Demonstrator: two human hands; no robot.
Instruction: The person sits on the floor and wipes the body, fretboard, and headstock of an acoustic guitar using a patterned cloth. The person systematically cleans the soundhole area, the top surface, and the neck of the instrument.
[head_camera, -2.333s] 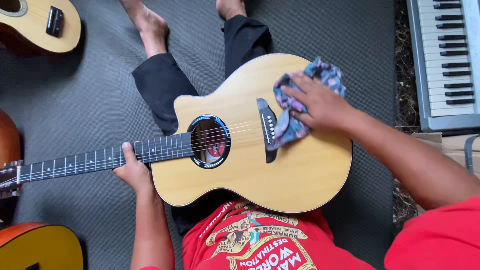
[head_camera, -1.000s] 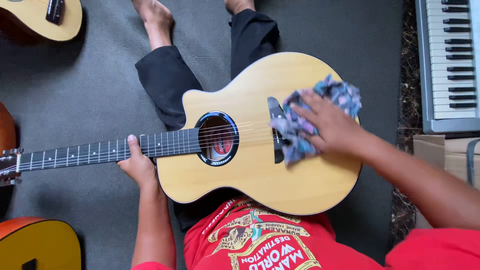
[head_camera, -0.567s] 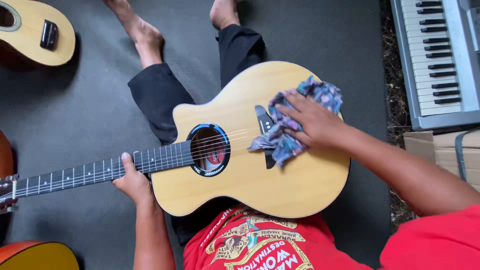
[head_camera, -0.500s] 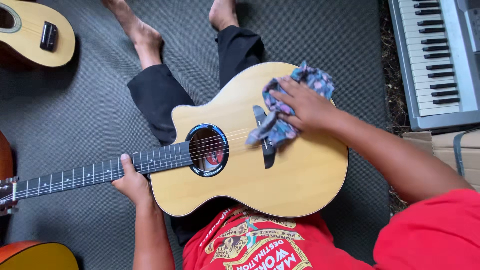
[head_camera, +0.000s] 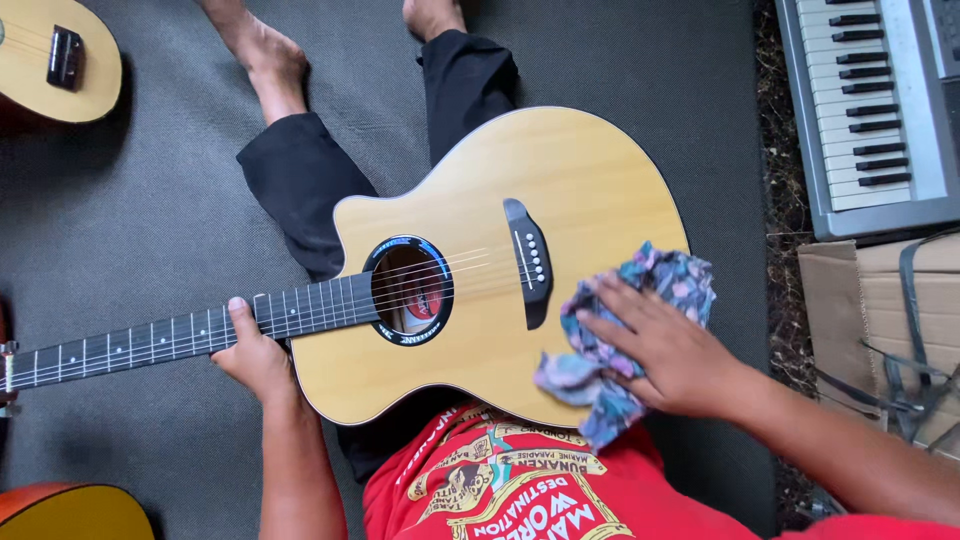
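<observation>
Blond-wood guitar (head_camera: 560, 200) lies across the seated person's lap, the left hand (head_camera: 258, 360) gripping its neck, the right hand (head_camera: 672, 352) pressing a patterned cloth (head_camera: 640, 300) flat on its body.

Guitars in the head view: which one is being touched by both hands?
The large acoustic guitar across the lap: left hand grips its neck, right hand presses a cloth on it. The others lie untouched.

Patterned cloth (head_camera: 625, 350) lies crumpled on the flat-lying blond acoustic guitar (head_camera: 560, 200).
</observation>
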